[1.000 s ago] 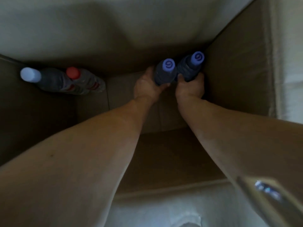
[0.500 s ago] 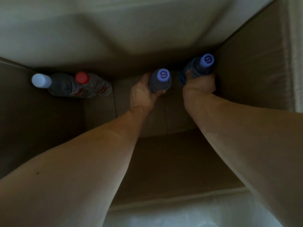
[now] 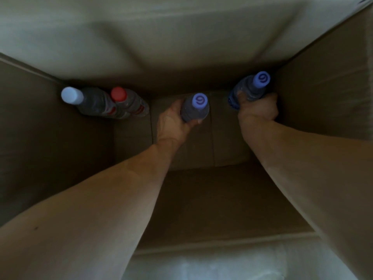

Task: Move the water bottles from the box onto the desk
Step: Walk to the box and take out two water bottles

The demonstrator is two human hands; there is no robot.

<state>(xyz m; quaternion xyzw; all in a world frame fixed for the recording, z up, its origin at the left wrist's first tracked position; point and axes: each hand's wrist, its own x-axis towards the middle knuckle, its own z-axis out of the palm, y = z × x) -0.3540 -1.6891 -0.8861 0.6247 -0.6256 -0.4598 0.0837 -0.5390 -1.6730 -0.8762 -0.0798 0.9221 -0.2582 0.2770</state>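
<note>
While both arms reach deep into the cardboard box (image 3: 323, 110), each of the two hands is wrapped round a bottle of its own, which is presumably why they are spread apart rather than working together. The left hand (image 3: 173, 122) curls its fingers round the body of a purple-capped bottle (image 3: 194, 110) near the middle of the box floor, the thumb tip showing at the bottle's near side. The right hand (image 3: 257, 109) grips a second purple-capped bottle (image 3: 250, 88) close to the far right corner, just beside the right wall. Both holds sit on the body below the cap, a sensible place for a lift straight up, since the walls are tall and leave little room for tilting. Both bottles stand roughly upright with caps toward the camera; whether their bases are on the floor or already off it cannot be told.

Two more bottles wait in the far left corner, touching each other: a white-capped bottle (image 3: 88, 101) on the left and a red-capped bottle (image 3: 129, 104) on its right, both leaning toward the corner. No tabletop shows here. I judge the task partway along: two bottles in hand for lifting out, two untouched for a later reach.
</note>
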